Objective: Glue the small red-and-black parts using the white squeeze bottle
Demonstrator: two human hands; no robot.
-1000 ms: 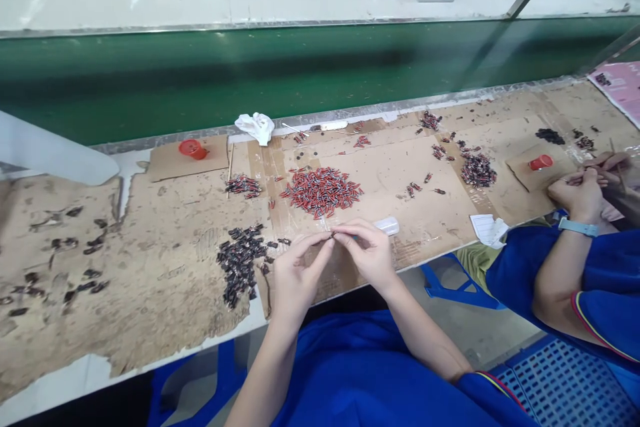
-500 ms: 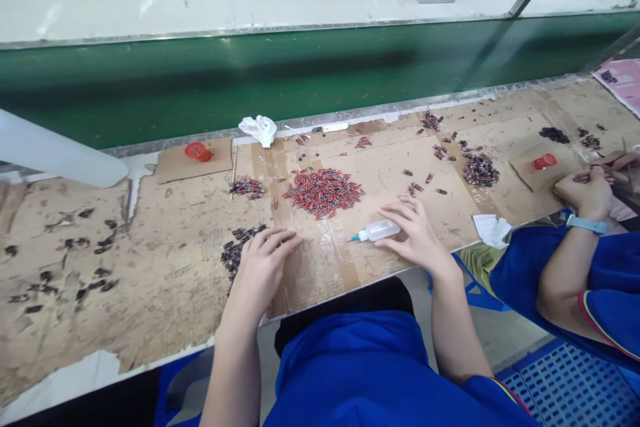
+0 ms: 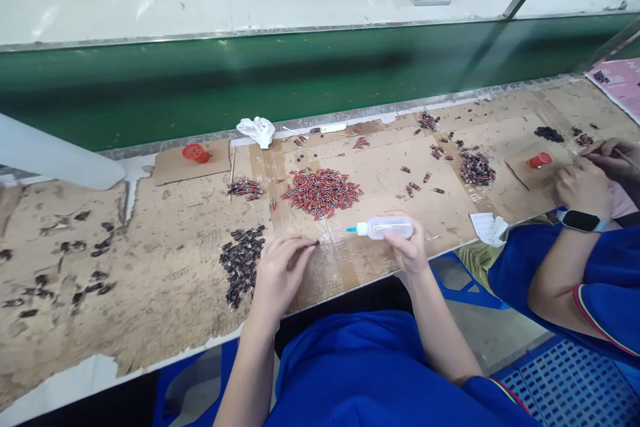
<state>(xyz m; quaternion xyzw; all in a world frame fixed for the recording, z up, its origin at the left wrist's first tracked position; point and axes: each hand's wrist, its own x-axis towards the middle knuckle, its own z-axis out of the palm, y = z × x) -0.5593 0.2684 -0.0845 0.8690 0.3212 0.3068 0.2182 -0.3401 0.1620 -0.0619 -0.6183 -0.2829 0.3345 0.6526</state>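
Between the thumb and fingers of my left hand [image 3: 285,267] is a small black part [image 3: 315,243], pinched just above the cardboard. My right hand [image 3: 411,247] is wrapped round a clear squeeze bottle [image 3: 383,227] with a white collar and a thin blue tip, which points left toward the black part. The tip and the part are apart. Left of my left hand lies a pile of black parts [image 3: 243,257]. Beyond both hands is a heap of small red and silver pieces [image 3: 323,193]. A smaller dark cluster [image 3: 246,189] lies left of that heap.
A red cup [image 3: 196,153] stands on a cardboard piece at the back left, near a crumpled white tissue [image 3: 256,131]. Behind the table runs a green belt [image 3: 215,90]. On the right, a co-worker's hands [image 3: 583,187] work near another red cup [image 3: 540,160].
My right hand has picked up the squeeze bottle from the cardboard. My left hand has moved right from the black pile and now pinches one black part.
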